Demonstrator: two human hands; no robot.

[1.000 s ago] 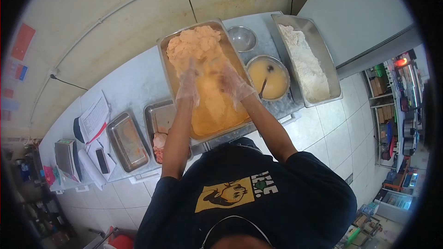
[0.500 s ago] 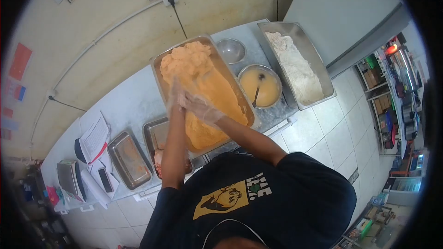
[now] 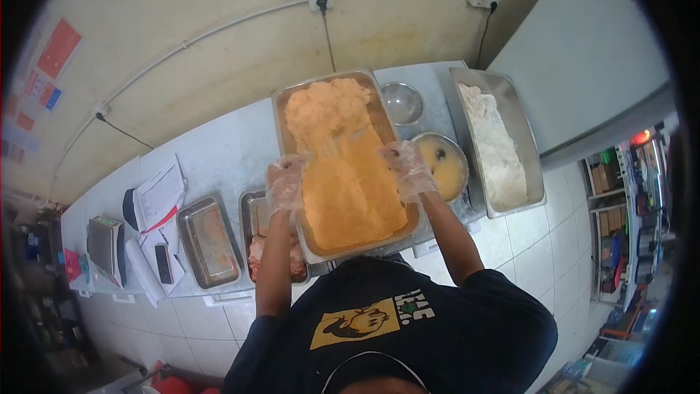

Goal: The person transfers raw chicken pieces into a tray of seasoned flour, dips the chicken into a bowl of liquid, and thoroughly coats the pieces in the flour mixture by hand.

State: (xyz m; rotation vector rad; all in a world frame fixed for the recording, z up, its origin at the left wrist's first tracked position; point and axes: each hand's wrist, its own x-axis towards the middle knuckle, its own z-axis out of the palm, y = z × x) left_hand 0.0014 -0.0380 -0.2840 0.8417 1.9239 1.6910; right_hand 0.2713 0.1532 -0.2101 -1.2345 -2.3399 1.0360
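A deep metal tray (image 3: 283, 131) holds a smooth bed of orange powder (image 3: 354, 197). At its far end is a lumpy, paler orange heap (image 3: 328, 107); I cannot tell what is inside the lumps. My left hand (image 3: 286, 181), in a clear plastic glove, is closed on the tray's left rim. On the opposite rim, my right hand (image 3: 410, 168), gloved the same way, is closed too. Both sets of fingers are partly hidden by crinkled plastic. Just right of my right hand stands a bowl of yellowish liquid (image 3: 450, 168) with a dark utensil in it.
Raw meat (image 3: 277, 257) lies in a smaller tray (image 3: 253, 208) at left, beside another shallow tray (image 3: 208, 241). Farther left are papers (image 3: 159, 197), a phone (image 3: 163, 263) and a scale (image 3: 106, 248). A white-powder tray (image 3: 536, 182) and a small bowl (image 3: 403, 104) stand right.
My hands were together over the powder; now they are apart, one on each side rim of the tray. The powder surface looks smoother. The view has turned and shifted.
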